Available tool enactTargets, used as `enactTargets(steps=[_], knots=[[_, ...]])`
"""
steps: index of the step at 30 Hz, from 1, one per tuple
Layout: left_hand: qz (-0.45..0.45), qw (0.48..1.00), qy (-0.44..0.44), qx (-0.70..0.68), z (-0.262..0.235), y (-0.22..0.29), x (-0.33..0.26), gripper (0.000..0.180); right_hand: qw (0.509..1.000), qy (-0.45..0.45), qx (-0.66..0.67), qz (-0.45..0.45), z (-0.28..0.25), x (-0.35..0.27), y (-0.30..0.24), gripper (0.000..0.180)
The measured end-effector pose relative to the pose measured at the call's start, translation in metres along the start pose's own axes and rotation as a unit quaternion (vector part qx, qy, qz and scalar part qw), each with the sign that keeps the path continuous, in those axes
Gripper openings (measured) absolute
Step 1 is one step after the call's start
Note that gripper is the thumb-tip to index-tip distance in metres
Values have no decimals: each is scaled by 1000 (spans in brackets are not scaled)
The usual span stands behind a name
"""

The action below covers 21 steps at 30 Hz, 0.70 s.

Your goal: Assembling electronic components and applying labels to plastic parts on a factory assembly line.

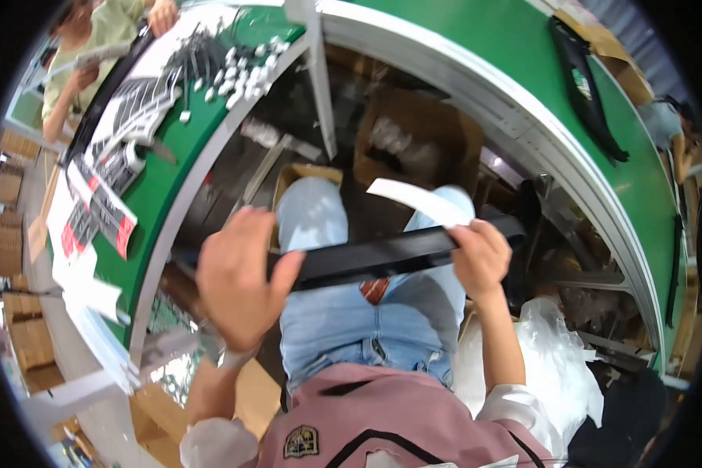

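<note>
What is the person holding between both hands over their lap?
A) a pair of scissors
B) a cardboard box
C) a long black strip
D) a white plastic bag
C: the left hand and right hand grip opposite ends of a long black strip across the jeans.

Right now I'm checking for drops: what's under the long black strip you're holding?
Under the black strip: blue-jeaned thighs and a small red-patterned piece, partly covered.
</note>
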<state>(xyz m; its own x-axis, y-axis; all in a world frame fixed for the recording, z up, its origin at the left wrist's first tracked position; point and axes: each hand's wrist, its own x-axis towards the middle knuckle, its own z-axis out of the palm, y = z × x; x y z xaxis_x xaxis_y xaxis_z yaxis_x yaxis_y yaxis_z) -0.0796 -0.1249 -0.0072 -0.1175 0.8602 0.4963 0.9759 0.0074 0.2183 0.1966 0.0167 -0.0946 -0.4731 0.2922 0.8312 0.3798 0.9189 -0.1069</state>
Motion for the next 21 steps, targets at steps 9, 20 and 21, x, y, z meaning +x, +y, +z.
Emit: enactTargets(steps=[9,20,21], knots=[[-86,961,-166,-203,40,-34,-40,16,920,-129,268,256,-48,7,-32,39],[-100,832,-43,-544,41,-65,-72,57,831,-129,370,394,-12,78,-111,14],[-97,821,-29,-562,43,-67,-74,62,831,-132,370,394,-8,79,-112,14]])
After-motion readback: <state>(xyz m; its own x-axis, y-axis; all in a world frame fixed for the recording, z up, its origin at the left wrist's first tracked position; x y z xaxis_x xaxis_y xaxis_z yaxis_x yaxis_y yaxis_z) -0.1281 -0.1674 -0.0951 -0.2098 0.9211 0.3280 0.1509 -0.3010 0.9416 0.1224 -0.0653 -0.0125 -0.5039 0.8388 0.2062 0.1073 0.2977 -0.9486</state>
